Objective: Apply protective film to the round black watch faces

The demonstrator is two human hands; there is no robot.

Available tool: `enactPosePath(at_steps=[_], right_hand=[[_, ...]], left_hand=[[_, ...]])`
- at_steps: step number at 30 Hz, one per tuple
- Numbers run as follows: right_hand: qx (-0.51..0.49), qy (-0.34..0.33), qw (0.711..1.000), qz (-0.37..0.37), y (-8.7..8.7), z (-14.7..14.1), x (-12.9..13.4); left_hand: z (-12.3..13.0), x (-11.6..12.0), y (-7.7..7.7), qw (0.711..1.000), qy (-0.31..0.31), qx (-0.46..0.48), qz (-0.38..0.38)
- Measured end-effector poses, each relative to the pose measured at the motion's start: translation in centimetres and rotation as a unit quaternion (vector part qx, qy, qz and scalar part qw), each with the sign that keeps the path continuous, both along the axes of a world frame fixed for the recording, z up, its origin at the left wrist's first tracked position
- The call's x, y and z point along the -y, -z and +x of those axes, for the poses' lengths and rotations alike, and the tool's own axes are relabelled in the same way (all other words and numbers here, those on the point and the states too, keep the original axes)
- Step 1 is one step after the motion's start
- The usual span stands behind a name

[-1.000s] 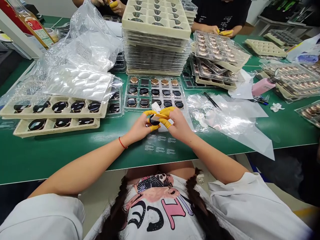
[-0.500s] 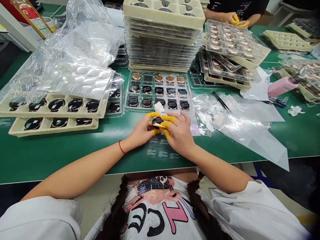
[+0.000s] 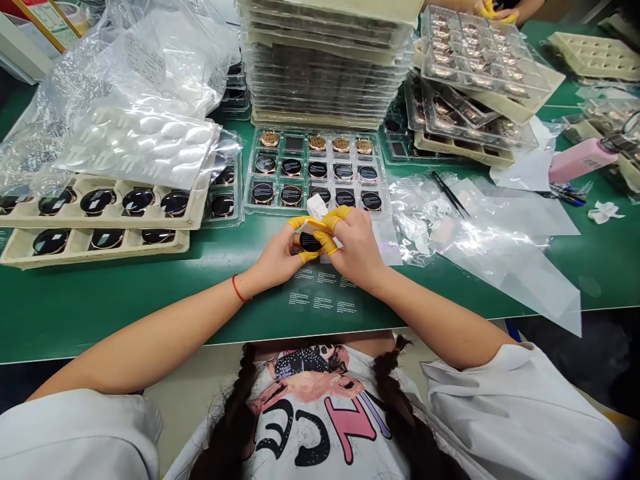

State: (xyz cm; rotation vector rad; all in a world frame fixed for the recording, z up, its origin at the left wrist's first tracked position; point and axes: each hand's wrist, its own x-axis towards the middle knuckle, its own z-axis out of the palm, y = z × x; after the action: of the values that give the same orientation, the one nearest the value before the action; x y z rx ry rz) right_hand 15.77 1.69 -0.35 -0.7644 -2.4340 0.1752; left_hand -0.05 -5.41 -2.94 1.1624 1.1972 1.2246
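Yellow finger cots cover several fingertips of both hands. My left hand (image 3: 281, 255) is closed around the edge of a round, black-faced watch head (image 3: 310, 242), held just above the green table. Pinched over the watch's upper side, my right hand (image 3: 353, 247) grips a crumpled white piece of paper or cloth (image 3: 316, 205), part of which sticks up above the fingers. The fingers hide the rest of it. Just beyond both hands lies a clear plastic tray (image 3: 280, 212) of watch heads, most black-faced, with several gold-coloured ones in the back row.
A tall stack of trays (image 3: 325, 80) rises behind. Cream trays (image 3: 95, 252) of black watch heads stand at left under plastic bags (image 3: 165, 73). Tweezers (image 3: 450, 193), clear film sheets (image 3: 525, 260) and a pink bottle (image 3: 583, 160) lie right. Printed film labels (image 3: 320, 303) are near the front edge.
The view has tilted down and shifted slightly. My right fingers have moved up over the watch's top edge with the white piece, leaving more of its lower black face showing.
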Motion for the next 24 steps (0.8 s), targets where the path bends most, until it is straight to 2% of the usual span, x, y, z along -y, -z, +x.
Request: enactPosePath(at_steps=[7, 13, 15, 19, 22, 24], right_hand=[[0.028, 0.023, 0.997, -0.062, -0.5, -0.8, -1.6], [-0.04, -0.038, 0.989, -0.14, -1.4, 0.3, -2.4], [-0.014, -0.055, 0.993, -0.107, -1.5, 0.9, -2.0], [0.077, -0.082, 0.994, 0.011, -0.7, 1.4, -1.0], [0.094, -0.087, 0.988, 0.087, 0.0, 1.6, -0.4], [0.095, -0.088, 0.986, 0.11, 0.2, 1.9, -0.1]], left_hand=[[0.1, -0.2, -0.6, 1.0, 0.005, 0.019, -0.02], [0.3, -0.4, -1.6, 0.999, -0.01, 0.017, -0.05], [0.3, -0.5, -1.6, 0.999, -0.002, 0.012, -0.053], [0.2, -0.5, -1.6, 0.998, 0.013, 0.01, -0.053], [0.2, -0.4, -1.7, 0.999, 0.01, 0.001, -0.049], [0.2, -0.3, -1.8, 0.999, 0.002, -0.009, -0.046]])
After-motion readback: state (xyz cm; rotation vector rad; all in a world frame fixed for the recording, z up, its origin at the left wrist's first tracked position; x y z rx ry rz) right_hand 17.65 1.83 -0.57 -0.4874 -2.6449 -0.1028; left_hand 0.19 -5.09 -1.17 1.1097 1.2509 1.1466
